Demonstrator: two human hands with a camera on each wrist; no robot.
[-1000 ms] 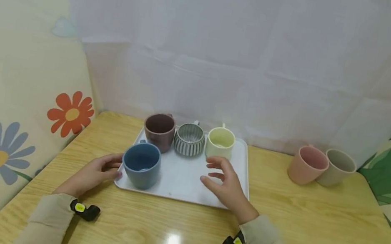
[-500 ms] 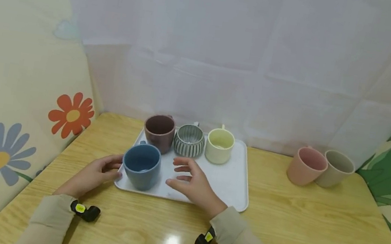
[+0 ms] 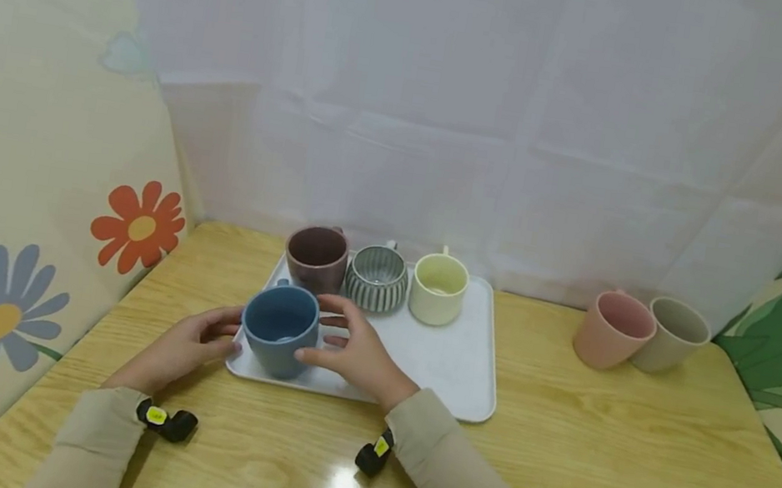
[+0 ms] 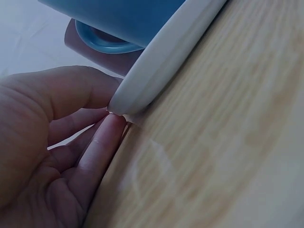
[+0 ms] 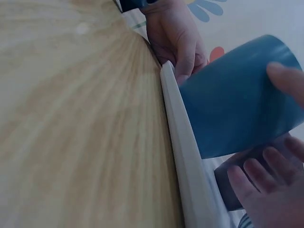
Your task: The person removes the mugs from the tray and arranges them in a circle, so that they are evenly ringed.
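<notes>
A blue mug stands upright at the front left corner of a white tray. My left hand is at the tray's left edge; in the left wrist view its fingertips pinch the tray rim. Around the right side of the blue mug, my right hand has its thumb in front and its fingers behind. The right wrist view shows the thumb over the mug, the other fingers spread apart from its wall. Whether the thumb touches is hard to tell.
Along the tray's back stand a brown mug, a grey ribbed cup and a pale yellow mug. To the right on the wooden table, a pink mug and a grey mug sit close together.
My right hand has moved left across the tray, from near the yellow mug to the blue mug's right side. The left hand stays at the tray's left edge; the mugs have not moved.
</notes>
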